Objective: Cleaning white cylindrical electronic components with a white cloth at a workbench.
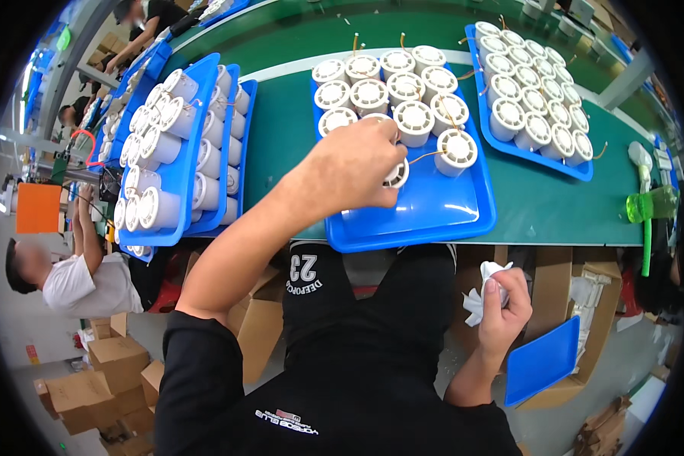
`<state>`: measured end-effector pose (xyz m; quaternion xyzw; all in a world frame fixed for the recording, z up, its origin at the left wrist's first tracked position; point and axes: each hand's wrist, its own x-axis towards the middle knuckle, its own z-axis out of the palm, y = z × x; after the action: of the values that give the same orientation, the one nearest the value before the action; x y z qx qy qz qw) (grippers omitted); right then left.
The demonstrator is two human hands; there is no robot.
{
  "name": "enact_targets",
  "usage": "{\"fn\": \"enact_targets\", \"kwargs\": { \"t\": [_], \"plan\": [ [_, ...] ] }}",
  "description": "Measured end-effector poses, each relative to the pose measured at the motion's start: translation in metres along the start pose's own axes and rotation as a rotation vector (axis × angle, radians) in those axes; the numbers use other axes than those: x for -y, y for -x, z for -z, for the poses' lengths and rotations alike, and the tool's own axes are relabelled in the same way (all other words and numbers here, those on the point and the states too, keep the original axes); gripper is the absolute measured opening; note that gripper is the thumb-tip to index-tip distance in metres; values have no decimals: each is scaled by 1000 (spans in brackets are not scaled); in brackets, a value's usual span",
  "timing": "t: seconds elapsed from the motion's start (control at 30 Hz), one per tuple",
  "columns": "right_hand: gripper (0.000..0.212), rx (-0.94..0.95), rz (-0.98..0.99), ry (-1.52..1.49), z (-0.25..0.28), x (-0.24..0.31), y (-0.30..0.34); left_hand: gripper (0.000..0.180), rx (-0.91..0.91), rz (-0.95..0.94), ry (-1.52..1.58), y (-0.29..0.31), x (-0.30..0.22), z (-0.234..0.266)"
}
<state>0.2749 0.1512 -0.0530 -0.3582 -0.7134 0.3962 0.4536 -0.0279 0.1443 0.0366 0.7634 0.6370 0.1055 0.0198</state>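
Observation:
My left hand [357, 163] reaches over the blue tray [425, 228] in the middle of the table. Its fingers are curled round a white cylinder [396, 176] with a slotted round top, which the hand mostly covers. Behind and beside it in the tray stand several like white cylinders [414, 120] with slotted tops, some trailing thin brown wires. One cylinder [457, 150] at the right of the group has its wire stretched toward my left hand. Below the table edge at the right, my right hand [505, 308] is closed on a crumpled white cloth or tissue [482, 292].
Stacked blue trays [194, 163] of white cylinders stand at the left, and another full tray [536, 99] at the far right. A green transparent cup [652, 204] sits near the right edge. Cardboard boxes [102, 387] lie on the floor. A person [91, 285] works at the left.

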Motion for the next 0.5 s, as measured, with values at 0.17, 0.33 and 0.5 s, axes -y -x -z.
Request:
{"fn": "enact_targets", "kwargs": {
  "t": [0.17,0.33,0.5],
  "plan": [
    [7,61,-44,-45,-6,1,-1,40,-41,83,-103,15,-8,-1],
    [8,80,-81,-70,-4,-3,-2,48,-269,15,38,53,-14,45],
    [6,153,32,-100,-30,14,-18,49,-108,316,-93,178,40,169]
  ]
}}
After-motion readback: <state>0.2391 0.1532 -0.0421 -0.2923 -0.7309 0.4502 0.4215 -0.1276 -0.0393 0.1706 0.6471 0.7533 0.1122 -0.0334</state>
